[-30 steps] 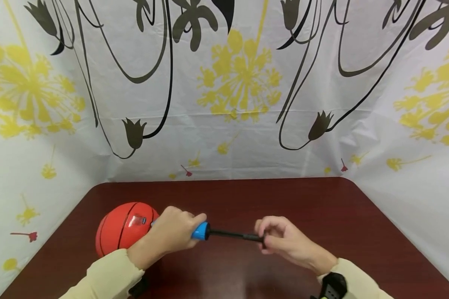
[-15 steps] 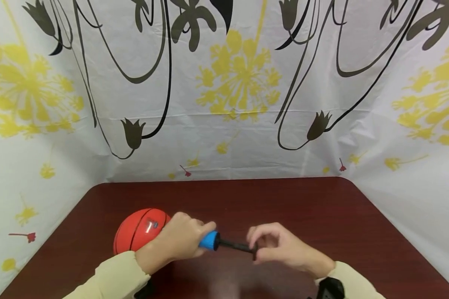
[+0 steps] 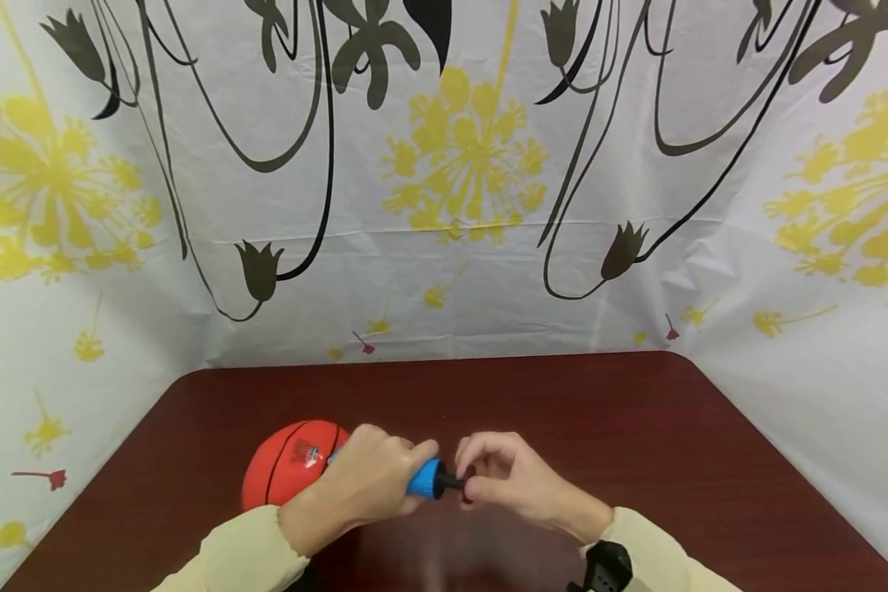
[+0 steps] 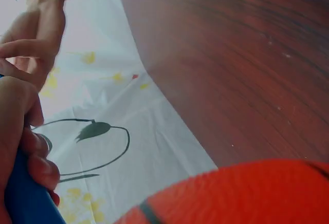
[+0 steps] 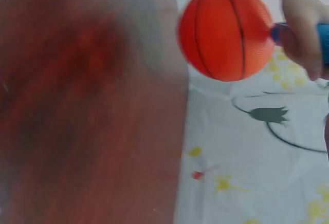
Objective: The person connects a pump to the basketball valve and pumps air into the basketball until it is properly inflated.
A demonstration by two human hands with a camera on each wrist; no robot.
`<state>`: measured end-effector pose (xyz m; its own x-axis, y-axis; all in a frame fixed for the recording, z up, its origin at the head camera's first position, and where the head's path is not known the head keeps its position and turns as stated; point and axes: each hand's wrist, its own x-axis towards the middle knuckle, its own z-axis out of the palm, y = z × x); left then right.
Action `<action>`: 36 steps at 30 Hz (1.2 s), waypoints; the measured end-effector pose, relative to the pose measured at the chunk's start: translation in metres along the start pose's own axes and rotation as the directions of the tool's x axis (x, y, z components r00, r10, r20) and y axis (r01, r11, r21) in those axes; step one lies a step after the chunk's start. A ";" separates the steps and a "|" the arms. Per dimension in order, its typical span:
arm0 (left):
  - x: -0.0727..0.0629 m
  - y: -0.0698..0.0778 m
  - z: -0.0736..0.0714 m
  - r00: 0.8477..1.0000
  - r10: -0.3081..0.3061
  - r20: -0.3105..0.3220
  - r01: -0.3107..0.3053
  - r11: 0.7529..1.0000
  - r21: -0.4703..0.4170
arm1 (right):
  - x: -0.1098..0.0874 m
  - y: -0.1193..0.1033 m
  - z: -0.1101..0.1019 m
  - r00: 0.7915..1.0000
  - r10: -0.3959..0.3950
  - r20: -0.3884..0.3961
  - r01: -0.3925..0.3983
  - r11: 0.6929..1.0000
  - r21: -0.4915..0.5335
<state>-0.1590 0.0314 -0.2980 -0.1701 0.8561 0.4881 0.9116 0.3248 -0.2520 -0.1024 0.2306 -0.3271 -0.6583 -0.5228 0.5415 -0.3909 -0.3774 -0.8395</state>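
A blue hand pump (image 3: 425, 478) lies across the middle of the head view, its barrel gripped by my left hand (image 3: 370, 477). The black pump rod (image 3: 453, 481) sticks out a short way to the right. At its end my right hand (image 3: 514, 477) pinches the black handle, thumb below and fingers above. An orange-red ball (image 3: 284, 464) with black lines sits at the barrel's left end, partly hidden behind my left hand. In the right wrist view the ball (image 5: 221, 34) meets the pump's blue tip (image 5: 277, 33).
The dark red-brown wooden table (image 3: 599, 411) lies beneath the hands. A white curtain (image 3: 451, 304) with yellow and grey flower prints encloses its back and sides. A black watch (image 3: 608, 566) is on the right wrist.
My right hand has moved left, pushing the rod most of the way into the barrel. My left hand, the pump and the ball have shifted right and slightly down in the head view.
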 end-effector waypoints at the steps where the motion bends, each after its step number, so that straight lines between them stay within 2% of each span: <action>1: -0.001 -0.001 0.000 1.000 0.009 -0.007 -0.009 1.000 -0.008 | -0.001 -0.002 0.000 1.000 0.022 0.006 -0.022 1.000 0.016; 5: -0.009 -0.010 0.000 0.999 0.037 -0.005 -0.037 0.999 -0.002 | -0.014 -0.016 -0.007 0.995 0.079 0.053 -0.082 0.994 0.068; 9: -0.023 -0.023 -0.001 1.000 -0.002 -0.008 0.002 1.000 0.023 | -0.031 -0.026 -0.019 0.992 0.091 0.091 -0.107 0.978 0.180; 12: -0.024 -0.024 -0.002 1.000 -0.016 0.018 0.015 0.999 0.032 | -0.031 -0.020 -0.021 0.992 0.079 0.094 -0.097 0.973 0.211; 18: -0.009 -0.006 0.002 0.994 -0.001 0.105 -0.002 1.000 0.029 | -0.005 0.009 -0.007 0.997 0.033 0.062 -0.038 0.997 0.070; 20: -0.007 -0.003 0.004 0.993 -0.008 0.121 0.006 1.000 0.018 | -0.002 0.013 -0.004 0.998 0.048 0.037 -0.049 0.999 0.022; 23: -0.007 -0.002 0.007 0.991 -0.019 0.131 0.018 1.000 0.014 | -0.004 0.011 -0.002 0.994 0.110 -0.019 -0.110 0.993 -0.029; 27: -0.008 -0.003 0.010 0.990 0.006 0.139 -0.007 1.000 0.007 | -0.012 0.002 -0.002 0.964 0.260 -0.054 -0.261 0.965 -0.019; 31: -0.007 -0.003 0.012 0.988 0.023 0.152 -0.023 1.000 0.001 | -0.015 -0.006 0.001 0.933 0.346 -0.097 -0.352 0.935 -0.048; 34: -0.002 -0.004 0.014 0.982 0.009 0.189 -0.017 0.999 0.042 | -0.011 -0.012 0.002 0.883 0.428 -0.194 -0.453 0.885 -0.110; 36: 0.003 -0.002 0.016 0.973 0.004 0.231 -0.023 0.997 0.078 | -0.007 -0.015 0.002 0.836 0.491 -0.244 -0.534 0.830 -0.161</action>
<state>-0.1672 0.0399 -0.3094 -0.2481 0.9273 0.2804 0.8833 0.3354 -0.3275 -0.0908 0.2381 -0.3181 -0.8994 -0.4361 0.0303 -0.0764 0.0887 -0.9931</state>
